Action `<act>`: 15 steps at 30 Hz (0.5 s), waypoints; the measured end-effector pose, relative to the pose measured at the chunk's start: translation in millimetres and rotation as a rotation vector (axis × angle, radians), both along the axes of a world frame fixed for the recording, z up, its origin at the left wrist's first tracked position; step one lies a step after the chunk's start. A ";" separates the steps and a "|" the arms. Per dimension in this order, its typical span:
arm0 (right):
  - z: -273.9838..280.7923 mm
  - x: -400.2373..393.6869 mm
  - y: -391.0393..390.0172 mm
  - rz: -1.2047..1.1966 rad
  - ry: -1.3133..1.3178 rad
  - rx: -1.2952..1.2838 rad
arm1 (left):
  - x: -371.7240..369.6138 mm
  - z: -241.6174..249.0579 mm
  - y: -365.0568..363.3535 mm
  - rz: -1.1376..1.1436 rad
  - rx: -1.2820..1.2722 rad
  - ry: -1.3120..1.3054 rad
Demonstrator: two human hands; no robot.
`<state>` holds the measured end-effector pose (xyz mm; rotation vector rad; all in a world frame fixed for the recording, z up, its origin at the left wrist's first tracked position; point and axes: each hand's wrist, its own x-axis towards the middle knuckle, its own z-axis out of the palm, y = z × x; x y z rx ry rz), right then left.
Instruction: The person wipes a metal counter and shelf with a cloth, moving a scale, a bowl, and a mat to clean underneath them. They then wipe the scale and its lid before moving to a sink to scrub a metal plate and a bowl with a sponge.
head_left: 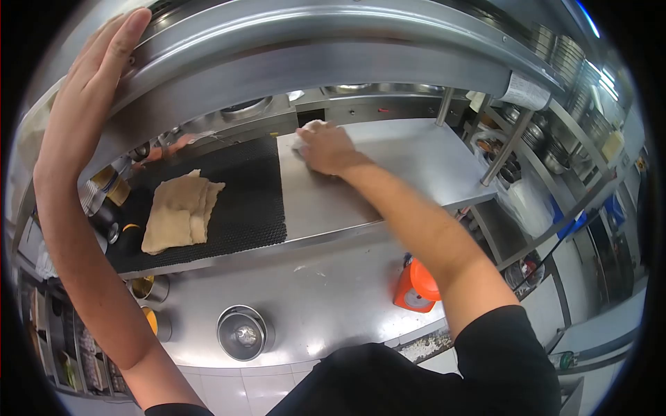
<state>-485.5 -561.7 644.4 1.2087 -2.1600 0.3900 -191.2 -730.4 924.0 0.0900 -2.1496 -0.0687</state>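
Observation:
My right hand (pixel 327 148) presses down on the middle steel shelf (pixel 388 166), its fingers closed over a crumpled white cloth (pixel 314 125). Only the cloth's edges show past the fingers. At the upper left, my left hand (pixel 96 69) is raised against the end of the overhead steel shelf (pixel 333 28), fingers stretched out and holding nothing. A folded beige cloth (pixel 179 211) lies on the black textured mat (pixel 260 187), left of my right hand and apart from it.
Below the shelf, the lower counter (pixel 326 277) carries nested metal bowls (pixel 241 334) and an orange-red container (pixel 416 286). Metal cups (pixel 151 287) stand at its left. A post (pixel 506 149) holds up the overhead shelf at the right, near racks of steel bowls (pixel 555 154).

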 end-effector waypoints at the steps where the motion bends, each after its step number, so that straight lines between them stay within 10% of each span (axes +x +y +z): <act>1: 2.8 -13.6 14.7 0.046 0.040 -0.012 | -0.9 -2.1 -2.2 0.012 0.000 0.006; 8: -28.1 -175.9 249.8 -0.448 0.146 0.479 | -1.1 -8.3 -24.4 -0.161 -0.086 0.001; 11: -40.8 -172.1 216.3 -0.712 0.085 0.308 | -6.6 -20.9 44.3 0.161 -0.244 0.183; 13: -49.1 -189.5 175.6 -0.465 0.144 0.330 | -19.4 -23.7 37.6 0.289 -0.413 0.299; 15: -48.2 -156.6 87.1 -0.230 0.405 0.516 | 4.4 -3.5 -28.4 -0.084 -0.220 -0.092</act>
